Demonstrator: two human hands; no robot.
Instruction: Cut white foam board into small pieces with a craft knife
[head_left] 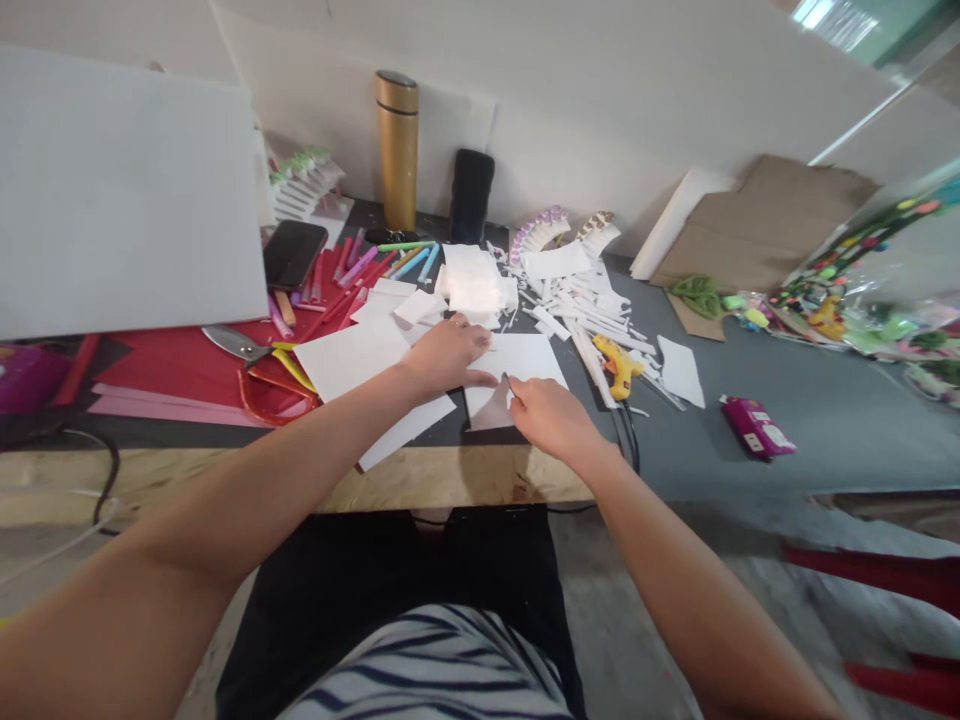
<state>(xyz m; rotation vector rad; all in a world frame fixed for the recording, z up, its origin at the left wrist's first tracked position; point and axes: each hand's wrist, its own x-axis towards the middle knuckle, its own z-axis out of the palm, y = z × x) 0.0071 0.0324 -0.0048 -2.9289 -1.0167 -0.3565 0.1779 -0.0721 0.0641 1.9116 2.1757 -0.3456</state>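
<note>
My left hand (452, 355) lies on a white sheet (529, 355) near the table's front edge. Its fingers are stretched out and its thumb is spread toward my right hand. Closed in a pinch, my right hand (551, 415) grips a thin dark blade-like tool (508, 381) whose tip meets the sheet; most of the tool is hidden in the fingers. Another large white sheet (352, 365) lies beneath my left forearm. Just beyond my left hand sits a stack of small white pieces (472, 280).
White strips and scraps (577, 300) lie around a yellow glue gun (619, 368). Scissors with orange-red handles (277, 395) rest on red sheets (172, 365) at left. A gold flask (397, 150), a phone (295, 255) and a purple packet (756, 428) are also on the table.
</note>
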